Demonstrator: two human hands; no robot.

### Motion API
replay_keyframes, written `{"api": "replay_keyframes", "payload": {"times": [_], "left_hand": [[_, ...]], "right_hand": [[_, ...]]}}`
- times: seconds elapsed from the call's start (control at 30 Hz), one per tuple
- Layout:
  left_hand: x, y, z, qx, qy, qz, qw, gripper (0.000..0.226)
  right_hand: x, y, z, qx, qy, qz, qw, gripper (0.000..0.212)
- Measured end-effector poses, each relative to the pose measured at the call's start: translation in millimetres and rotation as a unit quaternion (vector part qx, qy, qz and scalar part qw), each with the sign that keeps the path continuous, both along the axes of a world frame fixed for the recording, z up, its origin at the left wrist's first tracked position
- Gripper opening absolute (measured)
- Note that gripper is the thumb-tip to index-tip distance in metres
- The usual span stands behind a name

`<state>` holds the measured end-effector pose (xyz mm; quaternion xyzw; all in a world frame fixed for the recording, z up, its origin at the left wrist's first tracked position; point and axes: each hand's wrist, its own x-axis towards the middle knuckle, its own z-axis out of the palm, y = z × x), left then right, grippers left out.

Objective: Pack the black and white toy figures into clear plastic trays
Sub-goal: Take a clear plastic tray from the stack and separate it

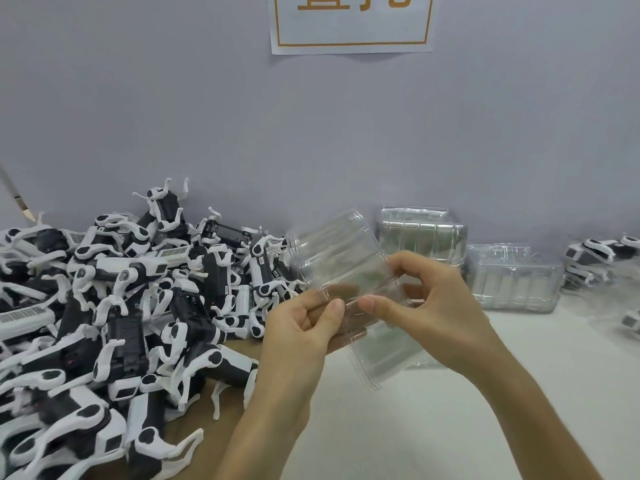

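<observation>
Much open table (pixel 450 427) lies near and right. A heap of black and white toy figures (pixel 121 306) crowds the left side up to the wall (pixel 207 116). Stacks of empty trays (pixel 516 282) stand far right along the wall. At the middle, left hand (pixel 298 327) and right hand (pixel 433 306) both pinch a clear plastic tray (pixel 339 251), held above the table.

A plain, pale grey-lilac wall (pixel 173 98) fills the upper half, evenly lit with no hard shadows. A white paper sign (pixel 351 32) with an orange border and orange characters is stuck to it, cut off by the top edge. Below lies a white tabletop (pixel 450 427), with a brown surface (pixel 214 410) to the left. A thin slanted strip (pixel 14 192) crosses the far-left wall.
</observation>
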<state>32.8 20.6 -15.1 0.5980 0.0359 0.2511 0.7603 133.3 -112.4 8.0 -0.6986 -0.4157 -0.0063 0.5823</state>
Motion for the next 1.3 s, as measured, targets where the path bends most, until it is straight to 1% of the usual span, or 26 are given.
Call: {"api": "replay_keyframes", "payload": {"times": [0.17, 0.23, 0.3, 0.37, 0.43, 0.47, 0.57, 0.67, 0.73, 0.77, 0.8, 0.87, 0.93, 1.0, 1.07, 1.1, 1.13, 1.17, 1.23, 1.3], "left_hand": [[1, 0, -1, -0.036, 0.004, 0.038, 0.999, 0.012], [1, 2, -1, -0.041, 0.004, 0.053, 0.998, 0.021], [0, 5, 1, -0.027, 0.001, 0.062, 0.998, 0.028], [-1, 8, 2, -0.013, -0.009, 0.023, 1.000, 0.028], [-3, 11, 3, -0.001, -0.017, -0.026, 1.000, 0.026], [-3, 13, 3, 0.006, -0.017, -0.027, 0.999, 0.024], [-3, 13, 4, 0.009, -0.018, 0.030, 0.999, 0.016], [-5, 16, 8, 0.008, -0.036, 0.081, 0.996, 0.015], [-10, 24, 13, -0.001, -0.047, 0.112, 0.993, 0.019], [-14, 29, 15, -0.012, -0.050, 0.130, 0.990, 0.019], [-18, 35, 17, -0.026, -0.049, 0.152, 0.987, 0.018], [-25, 47, 20, -0.064, -0.041, 0.194, 0.978, 0.013], [-29, 56, 21, -0.115, -0.040, 0.219, 0.968, 0.016], [-32, 60, 23, -0.158, -0.037, 0.220, 0.962, 0.022], [-34, 59, 24, -0.182, -0.039, 0.208, 0.960, 0.025], [-35, 57, 25, -0.187, -0.042, 0.202, 0.960, 0.025], [-36, 55, 24, -0.189, -0.044, 0.199, 0.961, 0.024], [-36, 53, 23, -0.190, -0.046, 0.199, 0.960, 0.023], [-35, 50, 21, -0.192, -0.047, 0.204, 0.959, 0.021], [-34, 48, 20, -0.202, -0.049, 0.204, 0.957, 0.024]], "right_hand": [[2, -1, 0, 0.011, 0.011, -0.006, 1.000, 0.022], [3, -2, 0, 0.020, 0.030, -0.006, 0.999, 0.021], [3, -2, 0, 0.033, 0.056, -0.001, 0.998, 0.026], [4, -3, 0, 0.044, 0.074, -0.005, 0.996, 0.035], [6, -5, 1, 0.045, 0.081, -0.009, 0.996, 0.038], [6, -6, 1, 0.044, 0.081, -0.007, 0.996, 0.038], [8, -9, 2, 0.052, 0.078, -0.012, 0.996, 0.037], [14, -16, 7, 0.098, 0.083, -0.034, 0.991, 0.036], [22, -27, 10, 0.119, 0.072, -0.070, 0.988, 0.028], [26, -34, 11, 0.115, 0.049, -0.098, 0.987, 0.022], [31, -41, 10, 0.099, 0.013, -0.134, 0.986, 0.020], [42, -53, 7, 0.042, -0.082, -0.210, 0.973, 0.024], [53, -57, -1, -0.033, -0.172, -0.260, 0.950, 0.030], [67, -53, -17, -0.130, -0.233, -0.297, 0.917, 0.038], [80, -45, -40, -0.246, -0.226, -0.298, 0.894, 0.041], [83, -40, -53, -0.290, -0.201, -0.284, 0.892, 0.042], [85, -36, -64, -0.314, -0.174, -0.268, 0.894, 0.044], [87, -34, -72, -0.319, -0.156, -0.261, 0.898, 0.046], [91, -34, -76, -0.303, -0.151, -0.267, 0.903, 0.050], [92, -38, -66, -0.238, -0.161, -0.265, 0.920, 0.053]]}}
